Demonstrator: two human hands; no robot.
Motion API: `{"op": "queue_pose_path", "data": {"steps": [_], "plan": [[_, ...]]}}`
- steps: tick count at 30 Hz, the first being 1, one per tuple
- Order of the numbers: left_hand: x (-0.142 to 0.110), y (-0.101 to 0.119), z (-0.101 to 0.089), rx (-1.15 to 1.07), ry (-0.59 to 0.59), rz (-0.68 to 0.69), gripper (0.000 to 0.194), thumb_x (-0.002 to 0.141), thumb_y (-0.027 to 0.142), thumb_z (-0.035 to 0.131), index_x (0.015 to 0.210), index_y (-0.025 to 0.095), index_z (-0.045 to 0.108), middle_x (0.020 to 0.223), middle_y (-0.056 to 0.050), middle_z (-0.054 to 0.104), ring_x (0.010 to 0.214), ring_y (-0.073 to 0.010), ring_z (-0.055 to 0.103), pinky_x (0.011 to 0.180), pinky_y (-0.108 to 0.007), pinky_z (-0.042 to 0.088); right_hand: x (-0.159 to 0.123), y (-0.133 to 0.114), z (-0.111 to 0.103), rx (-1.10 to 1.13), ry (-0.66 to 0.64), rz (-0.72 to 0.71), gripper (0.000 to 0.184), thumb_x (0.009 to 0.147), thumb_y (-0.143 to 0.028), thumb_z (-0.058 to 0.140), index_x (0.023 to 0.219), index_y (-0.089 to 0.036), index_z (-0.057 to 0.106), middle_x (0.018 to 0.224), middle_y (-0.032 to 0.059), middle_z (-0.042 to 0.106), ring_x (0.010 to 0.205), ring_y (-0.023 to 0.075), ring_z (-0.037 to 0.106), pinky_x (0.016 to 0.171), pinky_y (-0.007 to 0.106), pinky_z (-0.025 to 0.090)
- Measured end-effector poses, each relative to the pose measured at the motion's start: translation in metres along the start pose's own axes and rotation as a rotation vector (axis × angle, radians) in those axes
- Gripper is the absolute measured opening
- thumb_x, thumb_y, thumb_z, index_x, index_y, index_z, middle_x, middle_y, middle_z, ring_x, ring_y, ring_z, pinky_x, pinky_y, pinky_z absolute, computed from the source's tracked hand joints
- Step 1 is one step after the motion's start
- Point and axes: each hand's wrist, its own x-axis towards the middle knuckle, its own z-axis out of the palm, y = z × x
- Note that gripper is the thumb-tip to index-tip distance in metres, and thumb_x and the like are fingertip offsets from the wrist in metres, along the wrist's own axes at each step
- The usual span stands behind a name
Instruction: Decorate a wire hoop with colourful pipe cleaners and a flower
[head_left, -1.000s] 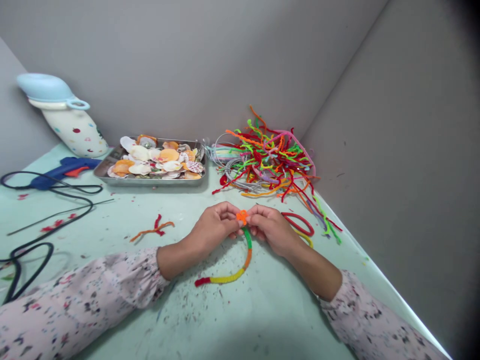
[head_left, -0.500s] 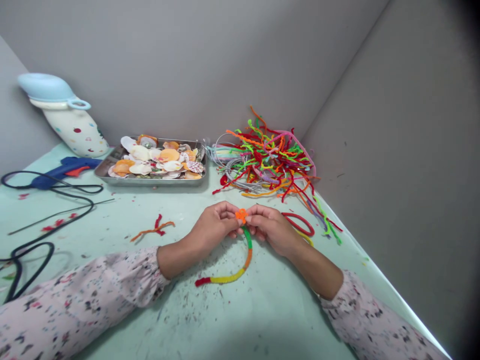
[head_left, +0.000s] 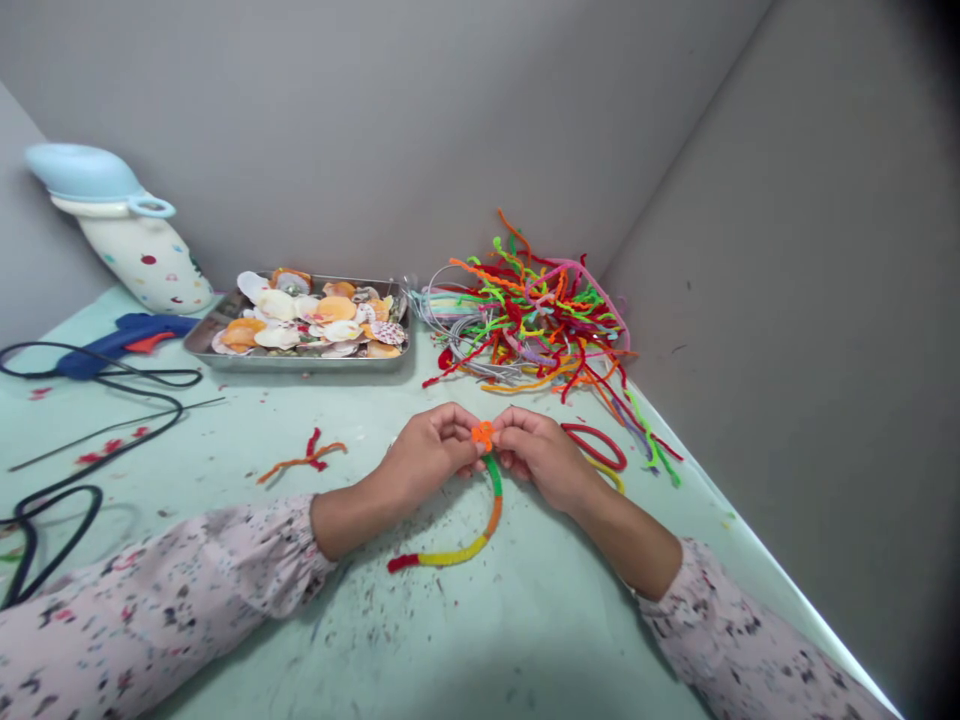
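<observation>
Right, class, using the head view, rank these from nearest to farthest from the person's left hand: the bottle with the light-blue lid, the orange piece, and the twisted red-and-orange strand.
1. Orange piece: at the fingertips of the left hand.
2. Twisted red-and-orange strand: on the table, left of that hand.
3. Bottle: far back left, beyond the strand.

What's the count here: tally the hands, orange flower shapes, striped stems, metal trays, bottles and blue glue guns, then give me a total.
Hands: 2, left hand and right hand
Orange flower shape: 1, held by both
Striped stem: 1
Metal tray: 1
Bottle: 1
Blue glue gun: 1
Total: 7
</observation>
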Motion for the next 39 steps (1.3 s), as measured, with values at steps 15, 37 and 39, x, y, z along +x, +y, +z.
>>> {"op": "queue_pose_path", "data": {"steps": [15,37,39], "plan": [[-0.0005,-0.0001,-0.0006,-0.01,0.024,-0.005,0.016,0.069,0.017,0.065,0.082,0.014,0.055,0.065,-0.002,0.064,0.057,-0.011,0.06,0.053,-0.021,0.044,0.0005,0.0027,-0.0053,0.008,-0.068,-0.02,0.01,0.073,-0.027,0.058,0.075,-0.018,0.057,0.054,-0.0044,0.051,0.041,0.0062,0.039,0.038,0.019,0.026],[0.0015,-0.004,-0.0011,0.033,-0.002,0.004,0.016,0.071,0.017,0.064,0.084,0.014,0.055,0.066,-0.001,0.064,0.059,-0.0108,0.06,0.054,-0.02,0.046,0.0017,0.0024,-0.001,-0.055,0.002,0.005,0.003,0.071,-0.02,0.053,0.069,-0.017,0.054,0.049,-0.0056,0.048,0.039,0.0054,0.036,0.036,0.018,0.024],[0.001,-0.0034,-0.0009,0.043,-0.015,0.009,0.015,0.072,0.018,0.064,0.083,0.014,0.055,0.066,-0.001,0.064,0.059,-0.0107,0.06,0.055,-0.02,0.046,0.0015,0.0018,0.0,-0.05,0.003,0.013,0.003,0.07,-0.019,0.052,0.068,-0.017,0.054,0.048,-0.0057,0.047,0.039,0.0054,0.035,0.036,0.019,0.023]]}}
